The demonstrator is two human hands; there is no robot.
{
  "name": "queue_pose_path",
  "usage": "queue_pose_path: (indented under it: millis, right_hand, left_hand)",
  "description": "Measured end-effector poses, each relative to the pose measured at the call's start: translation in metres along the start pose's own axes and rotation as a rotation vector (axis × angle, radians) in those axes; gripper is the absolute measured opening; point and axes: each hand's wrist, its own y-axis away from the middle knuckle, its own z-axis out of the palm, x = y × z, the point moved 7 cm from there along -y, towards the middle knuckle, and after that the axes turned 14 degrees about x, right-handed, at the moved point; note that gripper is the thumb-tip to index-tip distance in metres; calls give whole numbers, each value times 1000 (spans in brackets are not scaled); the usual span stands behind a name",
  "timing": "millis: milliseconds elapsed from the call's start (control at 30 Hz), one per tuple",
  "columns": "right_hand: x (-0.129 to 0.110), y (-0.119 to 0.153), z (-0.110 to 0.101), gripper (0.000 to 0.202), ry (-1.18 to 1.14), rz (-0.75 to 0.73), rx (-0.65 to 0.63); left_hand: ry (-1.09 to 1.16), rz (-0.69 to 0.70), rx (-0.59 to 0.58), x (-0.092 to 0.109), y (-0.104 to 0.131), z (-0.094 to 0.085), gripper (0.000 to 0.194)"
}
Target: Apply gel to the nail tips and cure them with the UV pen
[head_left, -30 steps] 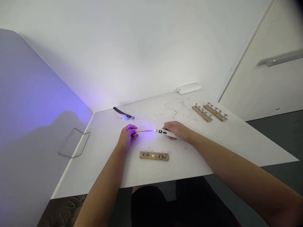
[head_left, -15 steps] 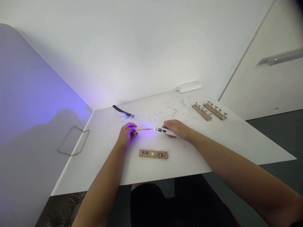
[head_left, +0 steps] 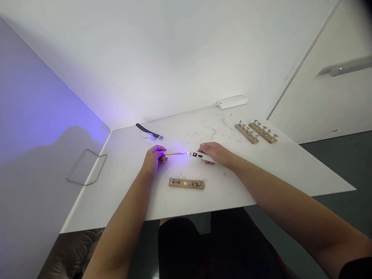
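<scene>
My left hand (head_left: 154, 158) is closed around a thin copper-coloured stick (head_left: 172, 153), like a brush or dotting tool, held level and pointing right. Facing its tip, my right hand (head_left: 214, 152) grips a white pen-shaped UV lamp (head_left: 198, 155) with a small dark display. A bright violet-white glow fills the small gap between lamp and stick tip; whether they touch I cannot tell. Below the hands lies a wooden strip (head_left: 186, 183) carrying several grey nail-tip shapes, with a white round spot in its middle.
Two more wooden strips with upright grey tips, a nearer one (head_left: 247, 133) and a farther one (head_left: 263, 133), lie at the right. A black nail file (head_left: 148, 131) rests over a clear packet (head_left: 147, 136). A white power strip (head_left: 232, 102) sits by the wall; a wire frame (head_left: 86, 167) is at left.
The whole view has shifted slightly, so things sit a little higher in the picture. Both hands keep the same hold, and the violet light is still on.
</scene>
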Motion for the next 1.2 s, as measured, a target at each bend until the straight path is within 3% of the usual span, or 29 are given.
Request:
queue_pose_path:
  millis: [567,1200]
  right_hand:
    - [2,-1,-1,43,-20,-5,20]
    - [-7,9,-3,41,-74,-30,-44]
  left_hand:
    - [-2,-4,-2,1,1,0,11]
    - [2,-3,-3,0,1,-1,11]
